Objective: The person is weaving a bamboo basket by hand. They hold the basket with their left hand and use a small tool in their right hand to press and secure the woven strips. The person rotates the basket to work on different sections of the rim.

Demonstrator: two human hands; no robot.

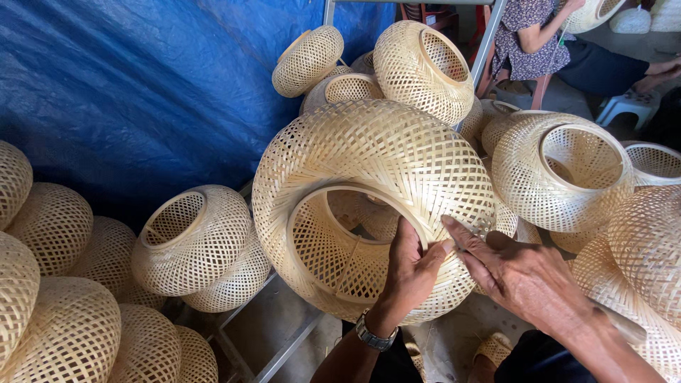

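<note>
Both hands [415, 273] [521, 273] grip woven basket [376, 152] rim; left fingers hidden inside.

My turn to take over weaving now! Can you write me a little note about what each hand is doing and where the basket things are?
Left hand: thumb and fingers on the rim of the big round pale woven bamboo shade, wristwatch on that wrist.
Right hand: fingertips pressed on the weave beside the rim; whether the grip pinches a strip is unclear.
The shade is tilted, its opening towards the wearer.
Done: its body looks fully woven.
Left: probably finishing at the rim.
Around: more woven shades piled against the blue tarpaulin; another person sits behind.
</note>
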